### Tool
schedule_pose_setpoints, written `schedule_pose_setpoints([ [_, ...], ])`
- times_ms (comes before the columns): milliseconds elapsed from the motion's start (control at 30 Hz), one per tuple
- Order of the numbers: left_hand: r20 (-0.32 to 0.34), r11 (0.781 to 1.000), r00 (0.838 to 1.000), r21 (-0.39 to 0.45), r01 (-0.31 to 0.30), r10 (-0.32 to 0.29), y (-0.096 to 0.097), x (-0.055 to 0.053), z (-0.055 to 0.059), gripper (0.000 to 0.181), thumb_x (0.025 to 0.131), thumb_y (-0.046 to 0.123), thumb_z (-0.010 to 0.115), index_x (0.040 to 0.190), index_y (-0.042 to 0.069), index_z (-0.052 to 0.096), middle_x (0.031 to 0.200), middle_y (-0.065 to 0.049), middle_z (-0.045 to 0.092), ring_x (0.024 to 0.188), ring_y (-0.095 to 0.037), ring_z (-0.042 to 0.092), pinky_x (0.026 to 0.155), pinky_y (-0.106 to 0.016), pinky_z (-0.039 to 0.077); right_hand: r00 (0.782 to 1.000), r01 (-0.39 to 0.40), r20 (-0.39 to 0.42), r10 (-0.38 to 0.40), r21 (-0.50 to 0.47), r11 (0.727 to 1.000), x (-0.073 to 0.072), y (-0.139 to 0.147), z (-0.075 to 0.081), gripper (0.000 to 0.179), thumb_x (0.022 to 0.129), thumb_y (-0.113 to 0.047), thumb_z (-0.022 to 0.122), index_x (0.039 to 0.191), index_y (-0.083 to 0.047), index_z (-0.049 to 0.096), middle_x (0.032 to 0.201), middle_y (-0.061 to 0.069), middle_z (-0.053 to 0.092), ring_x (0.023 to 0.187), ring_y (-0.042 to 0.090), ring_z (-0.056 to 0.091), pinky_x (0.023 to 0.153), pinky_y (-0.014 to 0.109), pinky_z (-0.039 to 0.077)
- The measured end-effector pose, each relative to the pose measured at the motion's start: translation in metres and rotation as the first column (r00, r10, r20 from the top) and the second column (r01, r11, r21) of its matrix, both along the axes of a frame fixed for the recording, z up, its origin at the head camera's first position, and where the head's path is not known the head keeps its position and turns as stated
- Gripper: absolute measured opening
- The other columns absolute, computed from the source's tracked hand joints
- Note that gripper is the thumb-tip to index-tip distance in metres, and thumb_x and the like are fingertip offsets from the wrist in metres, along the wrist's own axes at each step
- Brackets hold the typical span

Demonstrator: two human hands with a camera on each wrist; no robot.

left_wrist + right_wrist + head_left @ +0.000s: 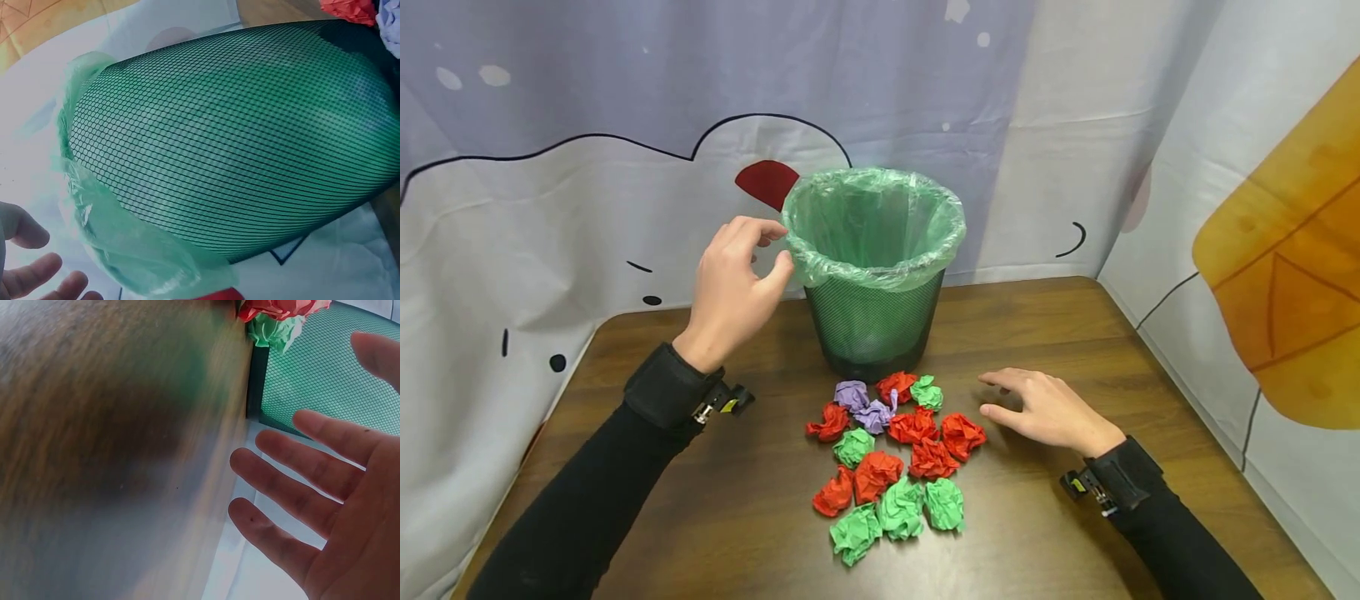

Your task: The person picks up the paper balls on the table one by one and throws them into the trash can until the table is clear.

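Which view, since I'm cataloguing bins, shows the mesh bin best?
Head view: the mesh bin shows almost entirely, top and base included. Left wrist shows its side close, base cropped; right wrist, only part, partially behind fingers.

Black sleeves on both arms here, the left sleeve (587, 500) plain and close-fitting, the right sleeve (1187, 533) a match! Round the wrists, a broad black left band (662, 387) and its twin, the right band (1129, 473). And look at the hardware: a small dark left unit (742, 400) with a yellow patch (728, 406) beside silvery metal (702, 412), the right unit (1070, 485) sporting yellow too, bare left hand (733, 279) and right hand (1052, 410) beyond.
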State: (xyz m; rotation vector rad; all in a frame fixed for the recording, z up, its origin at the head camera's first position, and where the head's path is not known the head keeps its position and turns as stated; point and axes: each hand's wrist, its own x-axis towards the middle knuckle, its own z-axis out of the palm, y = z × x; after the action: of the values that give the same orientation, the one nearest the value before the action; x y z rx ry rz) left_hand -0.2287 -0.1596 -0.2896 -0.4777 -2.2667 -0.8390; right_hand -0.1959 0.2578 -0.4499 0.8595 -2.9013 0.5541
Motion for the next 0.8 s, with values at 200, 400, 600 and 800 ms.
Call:
schedule_pose_setpoints([
  [200, 0.014, 1.0, 1.0, 0.001, -0.007, 0.007, -0.008, 0.01, -0.017, 0.024, 0.094, 0.015, 0.06, 0.114, 0.004, 0.068, 0.112, -0.012, 0.065, 0.104, -0.028, 0.058, 0.086, -0.041, 0.047, 1.0, -0.001, 0.02, 0.001, 0.002, 1.0, 0.0, -0.001, 0.001, 0.061, 0.095, -0.06, 0.057, 0.137, -0.017, 0.063, 0.13, 0.001, 0.067, 0.111, 0.02, 0.067, 0.093, 0.048, 0.053],
  [400, 0.018, 1.0, 1.0, 0.011, -0.012, 0.012, -0.012, 0.02, -0.034, 0.023, 0.093, 0.013, 0.06, 0.113, 0.004, 0.068, 0.109, -0.011, 0.066, 0.102, -0.027, 0.06, 0.083, -0.042, 0.05, 1.0, -0.011, 0.021, 0.011, 0.001, 1.0, 0.001, -0.004, 0.002, 0.06, 0.094, -0.06, 0.059, 0.137, -0.018, 0.063, 0.131, 0.001, 0.067, 0.114, 0.021, 0.066, 0.095, 0.048, 0.052],
  [600, 0.034, 1.0, 0.999, -0.005, -0.021, 0.021, -0.015, 0.032, -0.054, 0.022, 0.093, 0.012, 0.06, 0.113, 0.007, 0.068, 0.108, -0.01, 0.067, 0.102, -0.028, 0.06, 0.085, -0.046, 0.047, 0.999, -0.022, 0.023, 0.022, -0.001, 1.0, 0.001, -0.006, 0.003, 0.061, 0.094, -0.059, 0.059, 0.137, -0.017, 0.063, 0.132, 0.002, 0.067, 0.115, 0.022, 0.066, 0.095, 0.049, 0.052],
  [800, 0.063, 1.0, 0.998, -0.02, -0.019, 0.021, -0.016, 0.039, -0.069, 0.021, 0.092, 0.013, 0.061, 0.112, 0.008, 0.068, 0.108, -0.008, 0.066, 0.103, -0.028, 0.06, 0.086, -0.046, 0.047, 1.0, -0.021, 0.021, 0.021, -0.002, 1.0, 0.001, -0.006, 0.003, 0.06, 0.094, -0.059, 0.059, 0.137, -0.017, 0.062, 0.132, 0.002, 0.067, 0.113, 0.021, 0.066, 0.095, 0.049, 0.052],
])
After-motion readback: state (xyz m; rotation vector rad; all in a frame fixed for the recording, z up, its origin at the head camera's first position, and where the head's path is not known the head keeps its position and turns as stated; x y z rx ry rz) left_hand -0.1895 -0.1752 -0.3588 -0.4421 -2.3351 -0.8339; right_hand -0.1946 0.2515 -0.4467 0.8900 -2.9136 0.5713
